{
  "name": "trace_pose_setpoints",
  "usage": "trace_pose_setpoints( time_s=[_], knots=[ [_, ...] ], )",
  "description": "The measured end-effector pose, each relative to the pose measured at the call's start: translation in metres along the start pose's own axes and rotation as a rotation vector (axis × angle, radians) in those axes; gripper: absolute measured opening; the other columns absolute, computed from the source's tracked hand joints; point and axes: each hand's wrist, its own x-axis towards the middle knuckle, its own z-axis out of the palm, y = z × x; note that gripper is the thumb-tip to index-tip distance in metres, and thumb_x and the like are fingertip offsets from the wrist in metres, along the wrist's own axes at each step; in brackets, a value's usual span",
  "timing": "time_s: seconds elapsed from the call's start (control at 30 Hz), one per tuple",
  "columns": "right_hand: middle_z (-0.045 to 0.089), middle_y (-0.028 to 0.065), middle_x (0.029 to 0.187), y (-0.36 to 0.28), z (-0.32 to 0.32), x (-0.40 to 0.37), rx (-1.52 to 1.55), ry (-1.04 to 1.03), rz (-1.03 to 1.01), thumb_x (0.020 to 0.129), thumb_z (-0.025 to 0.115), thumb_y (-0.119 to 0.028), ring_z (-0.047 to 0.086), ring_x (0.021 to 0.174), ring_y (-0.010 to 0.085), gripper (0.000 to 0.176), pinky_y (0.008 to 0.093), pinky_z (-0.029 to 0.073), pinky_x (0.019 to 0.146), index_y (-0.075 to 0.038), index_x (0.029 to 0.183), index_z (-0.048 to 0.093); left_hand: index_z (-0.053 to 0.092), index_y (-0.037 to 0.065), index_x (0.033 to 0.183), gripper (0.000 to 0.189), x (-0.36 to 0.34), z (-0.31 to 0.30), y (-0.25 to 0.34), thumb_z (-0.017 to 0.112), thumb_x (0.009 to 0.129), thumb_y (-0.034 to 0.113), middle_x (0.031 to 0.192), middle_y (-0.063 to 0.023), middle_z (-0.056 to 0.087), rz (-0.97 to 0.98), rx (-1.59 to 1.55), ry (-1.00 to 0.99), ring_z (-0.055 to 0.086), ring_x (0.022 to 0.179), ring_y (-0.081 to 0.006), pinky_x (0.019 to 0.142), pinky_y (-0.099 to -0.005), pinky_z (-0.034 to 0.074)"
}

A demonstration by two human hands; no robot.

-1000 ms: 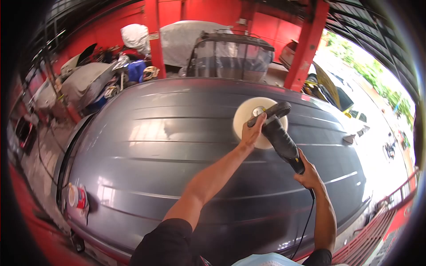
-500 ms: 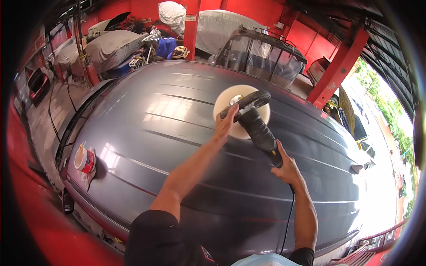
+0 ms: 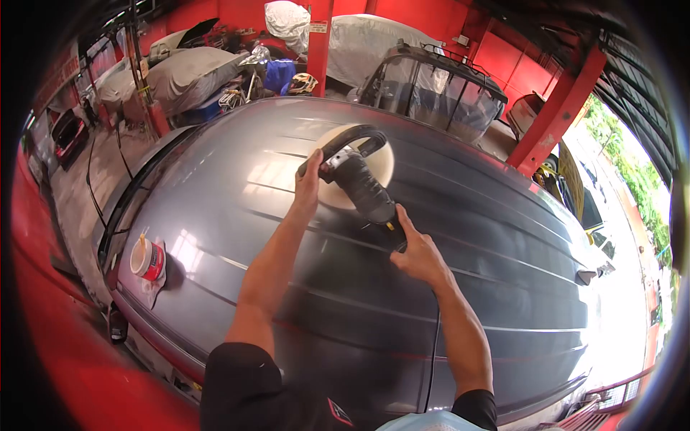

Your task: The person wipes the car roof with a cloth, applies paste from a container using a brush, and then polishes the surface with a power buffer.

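Black polisher (image 3: pixel 361 188) in both hands (image 3: pixel 309 178) (image 3: pixel 420 253)

Polisher (image 3: pixel 363 188) on grey vehicle roof (image 3: pixel 503 302)

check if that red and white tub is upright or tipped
Upright: the round red and white plastic tub has its open mouth facing up, base down.

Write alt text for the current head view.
A person holds a polisher, round pad on a dark vehicle roof: left grip at the looped handle, right grip at the rear. A tub stands at picture left; covered vehicles behind.
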Motion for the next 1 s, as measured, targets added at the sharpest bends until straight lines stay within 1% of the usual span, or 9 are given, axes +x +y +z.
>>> trace_pose_setpoints(
  time_s=[0.1, 0.3, 0.4, 0.43, 0.53, 0.63, 0.7, 0.87, 1.0],
  knots=[
    [0.067, 0.0265, 0.08, -0.013, 0.009, 0.001, 0.032, -0.022, 0.035, 0.072, 0.061, -0.01, 0.069, 0.078, 0.0409, 0.099, 0.0416, 0.051, 0.079, -0.018, 0.159, 0.015, 0.056, 0.014, 0.075, 0.036, 0.009, -0.015, 0.001, 0.058, 0.098, 0.042, 0.073, 0.0039, 0.052, 0.02, -0.012, -0.11, 0.048, 0.072, -0.0077, 0.07, -0.0251, 0.038],
    [0.067, 0.0266, 0.078, 0.001, 0.013, -0.02, 0.109, 0.036, 0.101, 0.073, 0.061, -0.01, 0.068, 0.077, 0.0424, 0.098, 0.0461, 0.049, 0.076, -0.019, 0.159, 0.014, 0.054, 0.014, 0.074, 0.038, 0.003, 0.005, -0.008, 0.059, 0.097, 0.043, 0.073, 0.0033, 0.052, -0.024, 0.047, -0.167, 0.048, 0.071, -0.0084, 0.069, -0.0251, 0.037],
    [0.067, 0.0279, 0.083, 0.014, -0.002, -0.037, 0.14, 0.057, 0.14, 0.072, 0.061, -0.009, 0.068, 0.08, 0.0428, 0.098, 0.0461, 0.049, 0.077, -0.018, 0.158, 0.014, 0.052, 0.014, 0.079, 0.037, -0.005, 0.028, -0.021, 0.051, 0.101, 0.044, 0.081, 0.0031, 0.051, -0.05, 0.077, -0.271, 0.047, 0.079, -0.0088, 0.076, -0.027, 0.038],
    [0.068, 0.0286, 0.085, 0.02, -0.008, -0.044, 0.156, 0.067, 0.15, 0.072, 0.061, -0.009, 0.068, 0.081, 0.043, 0.098, 0.046, 0.049, 0.078, -0.018, 0.158, 0.014, 0.057, 0.013, 0.077, 0.035, -0.01, 0.04, -0.027, 0.062, 0.096, 0.042, 0.075, 0.003, 0.053, -0.06, 0.003, -0.244, 0.048, 0.074, -0.0086, 0.07, -0.0255, 0.037],
    [0.067, 0.0251, 0.078, 0.047, -0.016, -0.062, 0.117, 0.149, 0.154, 0.073, 0.062, -0.009, 0.068, 0.077, 0.0416, 0.095, 0.0477, 0.049, 0.075, -0.016, 0.158, 0.017, 0.058, 0.012, 0.077, 0.037, -0.025, 0.072, -0.04, 0.062, 0.095, 0.044, 0.075, 0.0024, 0.054, -0.093, 0.01, -0.287, 0.048, 0.074, -0.0088, 0.071, -0.0261, 0.036],
    [0.067, 0.0255, 0.081, 0.061, -0.027, -0.081, 0.107, 0.181, 0.222, 0.074, 0.063, -0.009, 0.068, 0.08, 0.0413, 0.095, 0.0469, 0.049, 0.075, -0.016, 0.158, 0.017, 0.058, 0.012, 0.076, 0.039, -0.037, 0.101, -0.052, 0.063, 0.094, 0.046, 0.076, 0.002, 0.055, -0.136, 0.032, -0.32, 0.047, 0.074, -0.0094, 0.072, -0.0267, 0.035],
    [0.067, 0.0258, 0.083, 0.075, -0.031, -0.091, 0.115, 0.212, 0.253, 0.074, 0.063, -0.01, 0.068, 0.081, 0.041, 0.096, 0.0469, 0.049, 0.076, -0.016, 0.158, 0.017, 0.062, 0.015, 0.094, 0.039, -0.041, 0.117, -0.064, 0.059, 0.094, 0.053, 0.093, 0.0035, 0.056, -0.196, 0.149, -0.401, 0.048, 0.09, -0.0095, 0.083, -0.0284, 0.035],
    [0.067, 0.0262, 0.089, 0.095, -0.05, -0.12, 0.156, 0.259, 0.344, 0.074, 0.063, -0.01, 0.067, 0.085, 0.0408, 0.097, 0.0465, 0.048, 0.077, -0.016, 0.158, 0.016, 0.062, 0.014, 0.097, 0.039, -0.06, 0.165, -0.083, 0.058, 0.094, 0.053, 0.093, 0.0033, 0.054, -0.205, 0.145, -0.502, 0.047, 0.089, -0.0096, 0.081, -0.0296, 0.034],
    [0.067, 0.0251, 0.089, 0.123, -0.059, -0.141, 0.12, 0.346, 0.365, 0.074, 0.064, -0.009, 0.068, 0.085, 0.04, 0.096, 0.0451, 0.049, 0.078, -0.016, 0.158, 0.016, 0.058, 0.011, 0.081, 0.04, -0.082, 0.209, -0.093, 0.064, 0.093, 0.048, 0.083, 0.0027, 0.055, -0.249, 0.084, -0.515, 0.047, 0.083, -0.0099, 0.079, -0.027, 0.036]
  ],
)
